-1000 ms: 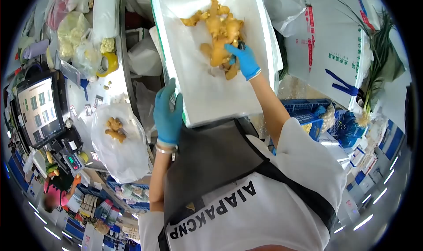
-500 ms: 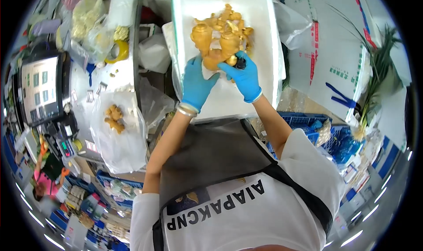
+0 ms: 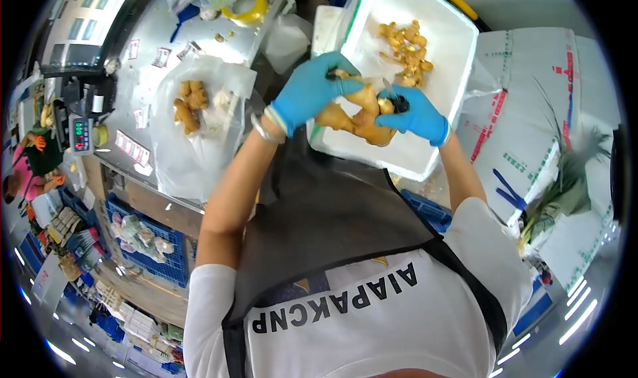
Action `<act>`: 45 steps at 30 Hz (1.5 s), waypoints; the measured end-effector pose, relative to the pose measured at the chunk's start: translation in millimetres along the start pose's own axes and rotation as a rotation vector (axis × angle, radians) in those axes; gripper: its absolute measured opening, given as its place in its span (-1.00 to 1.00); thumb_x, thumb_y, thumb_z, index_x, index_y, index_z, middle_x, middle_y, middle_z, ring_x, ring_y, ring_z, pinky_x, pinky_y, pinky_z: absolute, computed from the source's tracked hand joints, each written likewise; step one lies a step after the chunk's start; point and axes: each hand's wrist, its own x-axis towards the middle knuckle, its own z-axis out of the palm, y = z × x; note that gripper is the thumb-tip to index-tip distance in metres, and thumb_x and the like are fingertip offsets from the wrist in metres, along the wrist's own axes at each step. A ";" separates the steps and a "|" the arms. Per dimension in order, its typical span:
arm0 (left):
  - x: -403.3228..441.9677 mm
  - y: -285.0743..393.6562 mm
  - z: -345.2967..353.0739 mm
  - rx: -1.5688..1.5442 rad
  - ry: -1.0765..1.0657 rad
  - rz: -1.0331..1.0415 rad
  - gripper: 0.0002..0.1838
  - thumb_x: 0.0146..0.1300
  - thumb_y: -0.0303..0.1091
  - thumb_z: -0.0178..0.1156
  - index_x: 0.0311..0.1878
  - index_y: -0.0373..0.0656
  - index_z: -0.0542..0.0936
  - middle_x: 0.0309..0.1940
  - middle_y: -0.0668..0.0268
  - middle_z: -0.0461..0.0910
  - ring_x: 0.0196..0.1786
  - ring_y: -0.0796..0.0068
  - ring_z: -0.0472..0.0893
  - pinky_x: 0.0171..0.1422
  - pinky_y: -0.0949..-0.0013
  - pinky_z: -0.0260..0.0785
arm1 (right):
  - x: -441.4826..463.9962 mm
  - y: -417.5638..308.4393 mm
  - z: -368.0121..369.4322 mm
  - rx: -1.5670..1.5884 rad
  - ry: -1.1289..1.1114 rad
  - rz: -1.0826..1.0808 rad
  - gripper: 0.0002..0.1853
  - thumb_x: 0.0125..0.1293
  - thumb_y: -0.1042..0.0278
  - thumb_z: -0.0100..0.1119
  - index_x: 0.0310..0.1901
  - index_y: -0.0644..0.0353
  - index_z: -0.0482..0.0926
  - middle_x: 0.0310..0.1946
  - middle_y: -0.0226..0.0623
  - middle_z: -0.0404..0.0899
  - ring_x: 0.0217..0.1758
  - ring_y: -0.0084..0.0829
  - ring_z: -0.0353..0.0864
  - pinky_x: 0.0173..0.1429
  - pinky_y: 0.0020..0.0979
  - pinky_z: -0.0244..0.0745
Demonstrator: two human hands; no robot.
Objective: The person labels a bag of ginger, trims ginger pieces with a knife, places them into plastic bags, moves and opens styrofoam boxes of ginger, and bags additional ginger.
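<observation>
A large branching piece of ginger (image 3: 364, 115) is held up over the near end of a white foam box (image 3: 425, 169). My left hand (image 3: 312, 91), in a blue glove, grips its upper left part. My right hand (image 3: 415, 115), also gloved, is closed round a small dark tool (image 3: 397, 103) with a short blade, touching the ginger's right side. More ginger pieces (image 3: 409, 49) lie at the far end of the box.
Left of the box, a metal table (image 3: 133, 66) holds a plastic bag (image 3: 193, 152) with ginger (image 3: 191, 105), yellow tape (image 3: 247, 9), labels and a scale (image 3: 81, 135). Cartons (image 3: 525, 99) and leafy greens (image 3: 565, 192) are at right. Another person (image 3: 26, 172) is far left.
The big ginger piece has been lifted from the pile and brought left and nearer between both hands. My left hand moved from beside the box onto it. The view has turned left.
</observation>
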 end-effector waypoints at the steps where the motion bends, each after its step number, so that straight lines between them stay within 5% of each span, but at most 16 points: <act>1: 4.9 -16.1 4.7 -0.193 -0.042 -0.078 -0.77 0.09 -0.36 0.37 -0.18 -0.14 0.59 -0.33 0.18 0.53 -0.30 0.27 0.54 -0.15 0.39 0.41 | -0.1 2.9 0.8 0.020 -0.040 0.133 -0.63 0.11 0.20 0.42 -0.12 0.24 0.61 -0.46 -0.40 0.57 -0.46 -0.60 0.55 -0.34 -0.58 0.47; 4: 17.3 -42.1 28.9 0.361 0.373 0.175 -0.77 0.09 -0.35 0.39 -0.40 -0.20 0.49 -0.45 0.21 0.50 -0.42 0.28 0.50 -0.29 0.31 0.37 | 3.6 21.8 -4.4 0.197 -0.027 0.372 -0.67 0.22 0.07 0.30 -0.18 0.18 0.62 -0.51 -0.41 0.56 -0.57 -0.61 0.51 -0.53 -0.63 0.37; 8: -3.9 -50.9 43.6 0.346 0.183 0.154 -0.68 0.09 -0.22 0.37 -0.08 -0.06 0.61 -0.21 0.20 0.55 -0.16 0.14 0.56 -0.11 0.19 0.41 | 5.0 53.0 -4.4 1.276 0.505 0.405 -0.75 0.35 0.10 0.15 -0.16 0.10 0.60 -0.44 -0.46 0.57 -0.65 -0.63 0.40 -0.61 -0.65 0.28; 10: -27.6 -33.3 33.4 0.605 0.272 0.265 -0.50 0.08 -0.18 0.38 0.11 -0.06 0.55 -0.01 0.16 0.52 0.04 0.07 0.49 0.06 0.09 0.35 | 0.8 133.0 -42.8 1.281 0.128 0.150 -0.74 0.35 0.09 0.16 -0.11 0.08 0.61 -0.34 -0.43 0.60 -0.58 -0.62 0.43 -0.54 -0.62 0.35; 14: -113.4 1.0 -27.7 0.958 0.716 0.159 -0.15 -0.01 -0.08 0.46 0.36 -0.17 0.37 0.29 0.07 0.32 0.33 -0.06 0.27 0.34 -0.07 0.14 | 0.0 7.0 -7.1 0.981 0.572 0.319 -0.66 0.33 0.13 0.16 -0.02 0.23 0.57 -0.22 -0.28 0.67 -0.30 -0.35 0.70 -0.25 -0.40 0.66; 18: -202.2 -5.1 -92.7 1.271 1.300 -0.234 0.16 -0.26 -0.03 0.60 0.40 -0.35 0.22 0.32 -0.07 0.25 0.37 -0.07 0.26 0.44 0.06 0.14 | 48.9 4.8 14.3 0.788 -0.277 0.185 -0.54 0.31 0.19 0.15 0.14 0.34 0.50 0.01 -0.12 0.61 -0.06 -0.31 0.67 0.03 -0.32 0.62; 21: -222.4 -52.1 -111.8 0.932 1.348 -0.193 -0.08 -0.01 -0.09 0.49 0.37 -0.30 0.31 0.29 -0.09 0.32 0.25 0.09 0.38 0.34 0.04 0.19 | 97.6 -55.7 95.6 0.563 -0.503 0.229 -0.58 0.27 0.13 0.21 0.02 0.30 0.59 -0.11 -0.25 0.64 -0.09 -0.50 0.60 0.03 -0.46 0.52; 23: -249.3 -92.1 -138.7 0.438 1.256 -0.614 -0.44 0.25 -0.17 0.30 0.24 -0.28 0.47 0.07 0.04 0.55 0.01 0.30 0.54 0.10 0.18 0.41 | 154.2 -56.2 162.3 0.492 -0.574 -0.071 -0.63 0.20 0.04 0.28 -0.19 0.22 0.67 -0.35 -0.34 0.60 -0.32 -0.54 0.51 -0.20 -0.47 0.45; 24: -231.1 -72.4 -132.1 0.342 1.338 -0.550 -0.55 0.33 -0.18 0.21 0.17 -0.27 0.52 -0.04 0.11 0.60 -0.10 0.38 0.56 -0.07 0.28 0.44 | 184.5 -57.1 196.4 0.610 -0.580 0.187 -0.61 0.19 0.05 0.29 -0.19 0.27 0.66 -0.25 -0.34 0.64 -0.34 -0.52 0.55 -0.18 -0.41 0.51; 27: -209.7 -38.5 -130.1 0.352 1.437 -0.292 -0.63 0.44 -0.15 0.06 0.11 -0.23 0.56 -0.15 0.24 0.64 -0.26 0.54 0.58 -0.41 0.52 0.40 | 218.5 -91.0 240.3 0.669 -0.589 0.098 -0.61 0.21 -0.01 0.27 -0.22 0.20 0.61 -0.40 -0.27 0.63 -0.60 -0.48 0.40 -0.53 -0.44 0.37; 31: -214.9 -37.4 -141.1 0.465 1.437 -0.475 -0.60 0.48 -0.13 -0.06 0.04 -0.25 0.58 -0.26 0.25 0.67 -0.31 0.47 0.61 -0.33 0.43 0.44 | 143.0 -112.2 174.5 0.358 -0.206 -0.301 -0.68 0.29 0.12 0.20 -0.24 0.28 0.59 -0.42 -0.27 0.64 -0.56 -0.43 0.52 -0.45 -0.43 0.45; 33: -232.3 -56.7 -157.4 0.541 1.392 -0.380 -0.59 0.44 -0.12 0.02 0.06 -0.29 0.56 -0.15 0.16 0.66 -0.23 0.36 0.64 -0.19 0.33 0.52 | 147.2 -57.9 131.1 0.188 0.341 -0.569 -0.70 0.30 0.15 0.21 -0.20 0.26 0.59 -0.37 -0.29 0.61 -0.39 -0.43 0.58 -0.26 -0.40 0.52; 36: -226.6 -51.1 -158.4 0.899 1.384 -0.436 -0.49 0.33 -0.11 0.22 0.18 -0.32 0.46 0.14 0.08 0.47 0.12 0.21 0.52 0.15 0.23 0.44 | 160.9 55.9 8.2 0.221 0.931 -0.142 -0.71 0.30 0.24 0.23 -0.09 0.29 0.59 -0.32 -0.26 0.63 -0.30 -0.50 0.60 -0.16 -0.42 0.56; 37: -216.2 -41.5 -153.8 1.069 1.400 -0.392 -0.47 0.33 -0.11 0.23 0.19 -0.32 0.45 0.15 0.07 0.46 0.14 0.20 0.51 0.19 0.21 0.42 | 170.5 113.9 -31.3 0.050 1.087 -0.063 -0.67 0.25 0.17 0.25 -0.11 0.27 0.60 -0.36 -0.17 0.60 -0.21 -0.25 0.62 -0.08 -0.29 0.50; 40: -178.5 -12.8 -137.0 1.419 1.401 -0.212 -0.46 0.29 -0.20 0.27 0.22 -0.33 0.41 0.21 0.07 0.44 0.21 0.15 0.48 0.29 0.15 0.37 | 168.2 163.7 -80.4 -0.358 1.249 0.181 -0.58 0.19 0.08 0.29 -0.05 0.24 0.60 -0.25 -0.09 0.65 -0.16 -0.16 0.64 -0.01 -0.23 0.52; 45: -81.1 9.8 -61.4 1.034 0.827 0.207 -0.52 0.25 -0.47 0.27 0.22 -0.36 0.43 0.17 0.08 0.49 0.17 0.19 0.50 0.30 0.25 0.35 | 182.4 190.9 -114.8 -0.234 1.094 0.191 -0.64 0.15 0.10 0.31 -0.14 0.19 0.64 -0.29 -0.11 0.66 -0.21 -0.15 0.66 -0.04 -0.18 0.53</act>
